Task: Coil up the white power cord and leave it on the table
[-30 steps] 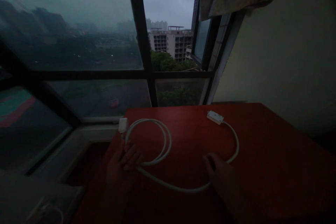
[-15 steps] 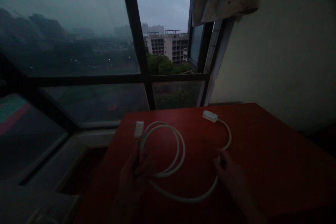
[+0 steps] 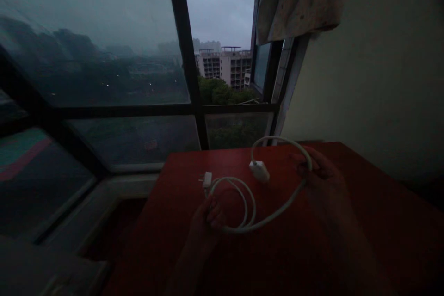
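A white cable (image 3: 274, 212) with a plug (image 3: 207, 179) at one end and a small white box (image 3: 259, 170) at the other hangs over a red table (image 3: 364, 222). My left hand (image 3: 208, 222) is closed on the coiled loops of the cable near the plug. Further right and higher, my right hand (image 3: 321, 173) is closed on the cable and lifts it, so the cable arches over and the white box dangles just above the table. The room is very dark.
A large window (image 3: 138, 78) with dark frames runs behind the table, showing buildings and trees outside. A cloth (image 3: 298, 0) hangs at the top right by a pale wall (image 3: 381, 78). Left of the table lie a windowsill and a drop to the floor.
My right hand has picked up the cable and raised it up and back, lifting the white box off the table. My left hand has moved right with the coil.
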`<state>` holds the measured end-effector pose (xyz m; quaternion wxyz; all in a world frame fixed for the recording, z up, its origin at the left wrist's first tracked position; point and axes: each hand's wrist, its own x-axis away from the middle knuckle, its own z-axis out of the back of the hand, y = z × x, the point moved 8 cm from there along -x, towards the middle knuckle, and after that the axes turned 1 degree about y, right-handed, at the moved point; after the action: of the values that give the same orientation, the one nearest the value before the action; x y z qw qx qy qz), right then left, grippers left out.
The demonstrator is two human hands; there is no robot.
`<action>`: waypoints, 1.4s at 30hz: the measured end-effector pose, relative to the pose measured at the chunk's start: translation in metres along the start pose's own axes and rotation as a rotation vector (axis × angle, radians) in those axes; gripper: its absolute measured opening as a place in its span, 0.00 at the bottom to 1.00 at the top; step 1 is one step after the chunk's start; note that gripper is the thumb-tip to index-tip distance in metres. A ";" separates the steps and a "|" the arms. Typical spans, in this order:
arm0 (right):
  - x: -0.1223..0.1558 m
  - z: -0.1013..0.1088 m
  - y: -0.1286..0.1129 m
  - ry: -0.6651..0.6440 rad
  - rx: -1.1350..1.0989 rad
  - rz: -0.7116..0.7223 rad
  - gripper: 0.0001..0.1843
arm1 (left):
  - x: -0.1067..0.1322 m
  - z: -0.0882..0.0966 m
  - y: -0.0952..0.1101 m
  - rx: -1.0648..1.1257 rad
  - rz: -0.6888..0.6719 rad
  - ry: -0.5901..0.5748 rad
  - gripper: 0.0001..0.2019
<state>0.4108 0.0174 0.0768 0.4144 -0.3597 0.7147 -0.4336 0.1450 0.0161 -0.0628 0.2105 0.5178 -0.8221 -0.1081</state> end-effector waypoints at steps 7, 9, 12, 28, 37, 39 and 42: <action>-0.012 -0.028 -0.032 -0.065 -0.329 0.094 0.14 | -0.007 0.011 0.000 0.165 -0.027 0.110 0.14; -0.011 -0.038 -0.037 -0.141 -0.397 0.063 0.12 | -0.008 0.012 -0.001 0.169 -0.024 0.109 0.14; -0.014 -0.046 -0.039 -0.195 -0.437 0.046 0.09 | -0.009 0.012 0.000 0.152 -0.024 0.092 0.14; -0.038 -0.023 0.002 -0.135 -0.451 -0.027 0.07 | -0.009 -0.006 -0.003 -0.174 -0.038 -0.005 0.17; -0.040 -0.014 -0.006 -0.063 -0.535 0.043 0.12 | -0.011 -0.021 0.003 -0.414 -0.127 0.037 0.21; -0.041 -0.013 -0.004 -0.061 -0.518 0.035 0.11 | -0.012 -0.021 0.005 -0.438 -0.159 0.054 0.22; -0.045 -0.009 0.000 -0.033 -0.545 0.024 0.11 | -0.014 -0.023 0.003 -0.397 -0.139 0.031 0.23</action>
<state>0.4209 0.0599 0.0923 0.3191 -0.4565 0.8023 -0.2144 0.1580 0.0309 -0.0445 0.3132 0.5231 -0.7438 -0.2741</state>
